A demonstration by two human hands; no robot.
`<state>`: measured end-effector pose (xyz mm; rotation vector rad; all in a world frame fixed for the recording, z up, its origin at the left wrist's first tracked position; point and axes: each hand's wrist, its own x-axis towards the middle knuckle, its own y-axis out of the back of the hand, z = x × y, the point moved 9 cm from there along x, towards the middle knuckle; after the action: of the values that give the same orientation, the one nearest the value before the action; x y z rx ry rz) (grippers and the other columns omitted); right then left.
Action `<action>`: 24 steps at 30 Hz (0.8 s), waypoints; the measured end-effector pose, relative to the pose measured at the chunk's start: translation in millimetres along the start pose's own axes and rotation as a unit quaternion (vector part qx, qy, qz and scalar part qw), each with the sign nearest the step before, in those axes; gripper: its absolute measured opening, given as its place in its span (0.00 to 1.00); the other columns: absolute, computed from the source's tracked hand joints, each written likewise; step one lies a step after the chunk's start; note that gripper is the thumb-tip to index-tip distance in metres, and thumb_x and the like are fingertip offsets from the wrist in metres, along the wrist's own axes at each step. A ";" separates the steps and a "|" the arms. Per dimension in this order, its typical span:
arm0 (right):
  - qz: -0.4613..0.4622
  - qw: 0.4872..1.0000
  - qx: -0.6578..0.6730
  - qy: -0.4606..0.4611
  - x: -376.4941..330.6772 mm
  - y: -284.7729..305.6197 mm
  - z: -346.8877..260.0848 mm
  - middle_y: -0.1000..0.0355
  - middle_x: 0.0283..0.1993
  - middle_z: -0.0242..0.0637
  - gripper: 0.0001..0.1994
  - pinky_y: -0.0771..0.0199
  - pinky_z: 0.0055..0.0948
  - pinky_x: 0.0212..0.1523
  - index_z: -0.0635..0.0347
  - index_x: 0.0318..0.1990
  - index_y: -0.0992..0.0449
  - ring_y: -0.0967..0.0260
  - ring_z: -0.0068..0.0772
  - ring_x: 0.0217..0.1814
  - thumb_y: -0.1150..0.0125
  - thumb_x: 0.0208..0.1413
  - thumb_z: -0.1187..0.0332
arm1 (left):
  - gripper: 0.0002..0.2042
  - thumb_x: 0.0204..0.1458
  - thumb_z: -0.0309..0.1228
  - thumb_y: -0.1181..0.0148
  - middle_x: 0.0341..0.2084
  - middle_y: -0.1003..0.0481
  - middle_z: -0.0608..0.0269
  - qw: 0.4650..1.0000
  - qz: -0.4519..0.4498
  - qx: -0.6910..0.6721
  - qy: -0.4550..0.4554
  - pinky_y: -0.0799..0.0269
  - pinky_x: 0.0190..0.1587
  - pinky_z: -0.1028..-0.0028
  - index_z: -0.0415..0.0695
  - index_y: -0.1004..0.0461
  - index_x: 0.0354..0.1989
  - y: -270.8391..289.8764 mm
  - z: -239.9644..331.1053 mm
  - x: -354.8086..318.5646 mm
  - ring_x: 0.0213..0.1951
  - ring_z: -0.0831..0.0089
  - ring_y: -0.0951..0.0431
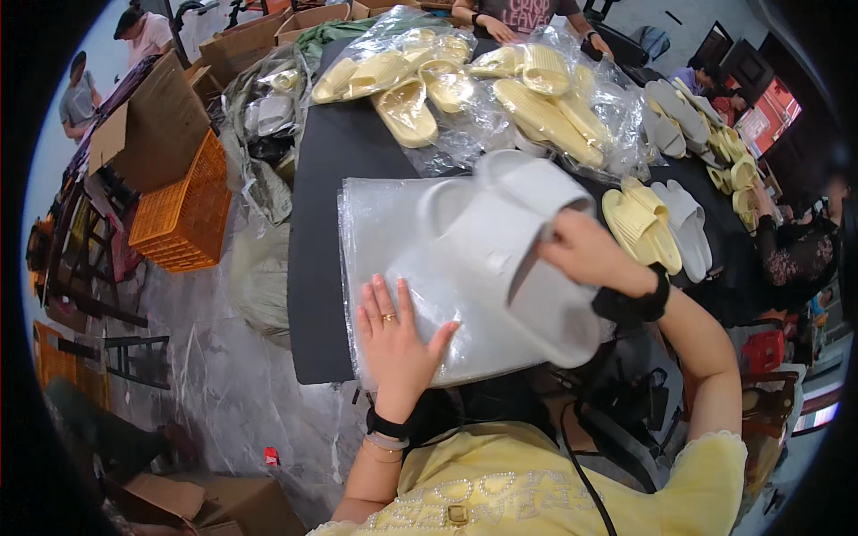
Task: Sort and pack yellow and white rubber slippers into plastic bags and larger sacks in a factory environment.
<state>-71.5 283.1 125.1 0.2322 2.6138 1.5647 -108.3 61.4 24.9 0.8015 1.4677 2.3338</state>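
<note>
Right hand (585, 255) apparently gripping white slippers (500, 223)

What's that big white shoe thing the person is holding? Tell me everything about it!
The white slide sandals are a pair held together, smooth and rubbery-looking, with wide straps and thick soles. The right hand grips them, tilted above a stack of clear plastic bags on the dark table. The left hand presses flat on the bags.

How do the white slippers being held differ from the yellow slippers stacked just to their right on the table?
The white slippers are white and gripped in the right hand; the yellow slippers are pale yellow and untouched. The white pair is raised over a stack of clear plastic bags pressed by the left hand; the yellow pair lies on the black table. Both are unbagged slide slippers.
</note>
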 end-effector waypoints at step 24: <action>0.067 0.978 0.024 -0.194 -98.8 -4.9 206.1 0.30 0.40 0.51 0.18 0.31 0.40 0.39 0.63 0.44 0.29 0.31 0.51 0.41 0.43 0.45 0.66 | 0.42 0.48 0.57 0.46 0.66 0.54 0.44 0.998 -0.047 0.051 -0.010 0.60 0.65 0.56 0.40 0.48 0.65 -8.2 7.3 3.4 0.67 0.50 0.56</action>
<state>56.6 442.6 23.0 0.6575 2.3715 1.3283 -107.4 72.2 21.1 0.7615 1.5905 2.1906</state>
